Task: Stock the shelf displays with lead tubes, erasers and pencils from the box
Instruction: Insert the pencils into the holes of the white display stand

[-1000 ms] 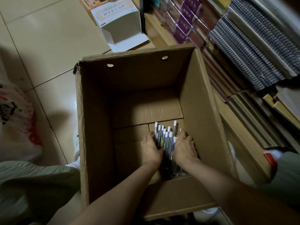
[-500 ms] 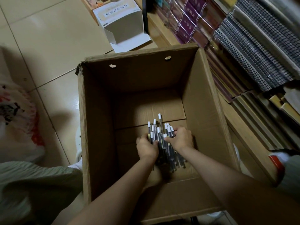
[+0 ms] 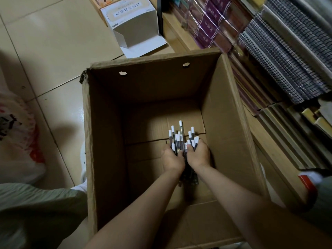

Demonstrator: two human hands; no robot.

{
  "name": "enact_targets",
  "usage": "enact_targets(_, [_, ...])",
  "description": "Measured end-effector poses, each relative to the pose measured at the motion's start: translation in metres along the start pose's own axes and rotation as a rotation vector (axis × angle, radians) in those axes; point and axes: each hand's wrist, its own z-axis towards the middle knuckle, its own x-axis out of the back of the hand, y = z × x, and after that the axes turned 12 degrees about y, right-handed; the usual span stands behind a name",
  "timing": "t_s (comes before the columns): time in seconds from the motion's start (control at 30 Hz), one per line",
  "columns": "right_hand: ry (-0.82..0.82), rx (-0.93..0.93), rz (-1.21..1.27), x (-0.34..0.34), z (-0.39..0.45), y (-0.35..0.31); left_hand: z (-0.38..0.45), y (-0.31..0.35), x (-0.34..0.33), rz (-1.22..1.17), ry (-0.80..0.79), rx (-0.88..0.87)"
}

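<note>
Both hands reach deep into the cardboard box [image 3: 224,108]: my left hand [image 3: 172,159] and right hand [image 3: 198,155] curl around one bundle of white-capped pencils [image 3: 181,139] near its bottom.

The cardboard box [image 3: 107,141] stands on the floor, with shelves [image 3: 280,69] to its right and a small carton [image 3: 133,24] behind it. Inside, near the bottom, the left hand [image 3: 172,159] and the right hand [image 3: 198,156] sit side by side around a bundle of pencils [image 3: 181,139]. A plastic bag [image 3: 18,137] lies to the box's left.
</note>
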Motion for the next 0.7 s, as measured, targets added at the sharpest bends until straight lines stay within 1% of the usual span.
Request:
enact_targets(0.1, [0.03, 0.043, 0.039, 0.004, 0.005, -0.003, 0.005, 0.0, 0.002, -0.003, -0.018, -0.023])
enact_targets(0.23, [0.05, 0.045, 0.104, 0.011, 0.004, -0.003, 0.015, -0.003, 0.012, 0.007, -0.041, -0.082])
enact_targets(0.4, [0.06, 0.099, 0.142, 0.022, -0.003, -0.004, 0.018, -0.004, 0.028, -0.113, -0.104, -0.04])
enact_targets(0.47, [0.045, 0.136, 0.188, 0.029, -0.006, -0.009, 0.016, 0.0, 0.033, -0.187, -0.145, -0.02])
enact_targets(0.53, [0.015, 0.151, 0.248, 0.038, -0.007, -0.018, 0.011, 0.009, 0.042, -0.29, -0.224, 0.033])
enact_targets(0.6, [-0.05, 0.108, 0.354, 0.052, -0.01, -0.033, 0.007, 0.025, 0.055, -0.347, -0.32, 0.061])
enact_targets(0.67, [-0.13, 0.059, 0.495, 0.075, -0.017, -0.054, 0.0, 0.047, 0.074, -0.355, -0.401, 0.032])
enact_targets(0.7, [-0.15, 0.068, 0.531, 0.09, -0.022, -0.066, -0.004, 0.061, 0.086, -0.342, -0.416, -0.01])
